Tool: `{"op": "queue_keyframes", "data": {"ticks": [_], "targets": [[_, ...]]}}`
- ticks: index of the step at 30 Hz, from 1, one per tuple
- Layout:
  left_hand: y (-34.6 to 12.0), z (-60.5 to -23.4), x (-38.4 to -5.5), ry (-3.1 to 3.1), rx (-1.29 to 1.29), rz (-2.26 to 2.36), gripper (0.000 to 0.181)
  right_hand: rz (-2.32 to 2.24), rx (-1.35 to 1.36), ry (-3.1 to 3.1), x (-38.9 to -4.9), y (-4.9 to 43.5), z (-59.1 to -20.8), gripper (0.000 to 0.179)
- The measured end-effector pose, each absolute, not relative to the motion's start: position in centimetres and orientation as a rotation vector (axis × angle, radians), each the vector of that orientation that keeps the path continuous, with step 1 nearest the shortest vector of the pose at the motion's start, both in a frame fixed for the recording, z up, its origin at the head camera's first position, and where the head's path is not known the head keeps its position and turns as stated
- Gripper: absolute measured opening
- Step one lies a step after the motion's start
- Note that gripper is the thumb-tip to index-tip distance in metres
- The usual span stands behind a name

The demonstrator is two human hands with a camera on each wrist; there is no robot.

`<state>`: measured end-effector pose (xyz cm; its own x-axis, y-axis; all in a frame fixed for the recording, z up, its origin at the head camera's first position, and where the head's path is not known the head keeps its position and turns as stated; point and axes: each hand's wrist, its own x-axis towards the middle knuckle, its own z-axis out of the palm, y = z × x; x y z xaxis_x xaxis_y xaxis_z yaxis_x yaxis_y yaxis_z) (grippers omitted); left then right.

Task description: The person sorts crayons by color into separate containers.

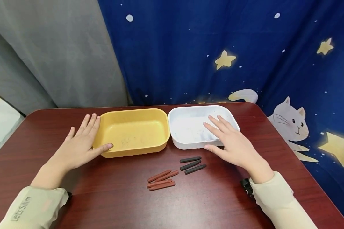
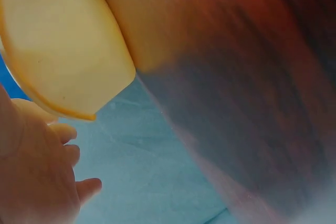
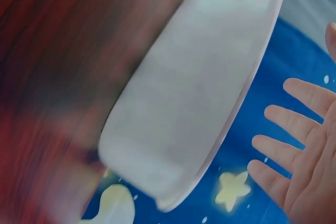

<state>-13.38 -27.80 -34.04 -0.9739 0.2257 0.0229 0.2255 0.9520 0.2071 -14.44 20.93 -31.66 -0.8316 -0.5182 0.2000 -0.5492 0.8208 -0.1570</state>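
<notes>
My left hand [image 1: 78, 147] is at the left end of a yellow plastic tray [image 1: 134, 149], its fingers extended and its thumb over the near rim. Whether it touches the tray I cannot tell. Over the right front corner of a white plastic tray [image 1: 189, 144] is my right hand [image 1: 234, 145], fingers spread and holding nothing; in the right wrist view its palm shows apart from the tray's side. Three black crayons [image 1: 195, 169] lie in front of the white tray. Closer to me, several reddish-brown crayons [image 1: 162, 186] lie in a loose group.
The two trays stand side by side near the back edge of the dark red wooden table [image 1: 117, 197]. Behind it hang a grey curtain [image 1: 74, 57] and a blue curtain [image 1: 175, 47] with stars and a cat. Something dark [image 1: 247, 187] is strapped at the right wrist.
</notes>
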Motion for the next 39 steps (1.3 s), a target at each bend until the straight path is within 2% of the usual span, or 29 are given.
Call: {"op": "queue_keyframes", "data": {"ticks": [7,22,31,39], "targets": [[-27.3,-34.2,-13.2,3.089,0.387,0.310,0.106,0.375,0.982,-2.799,-13.8,18.3,-31.5,0.070],[-27.3,-34.2,-13.4,3.047,0.393,0.347,0.106,0.485,1.454,-2.634,-12.6,12.5,-31.7,0.046],[-27.3,-34.1,-13.4,3.032,0.431,0.396,0.105,0.454,1.623,-2.655,-12.5,9.9,-32.4,0.036],[-27.3,-34.1,-13.3,3.036,0.434,0.392,0.105,0.363,1.655,-2.831,-12.7,8.2,-33.3,0.027]]}}
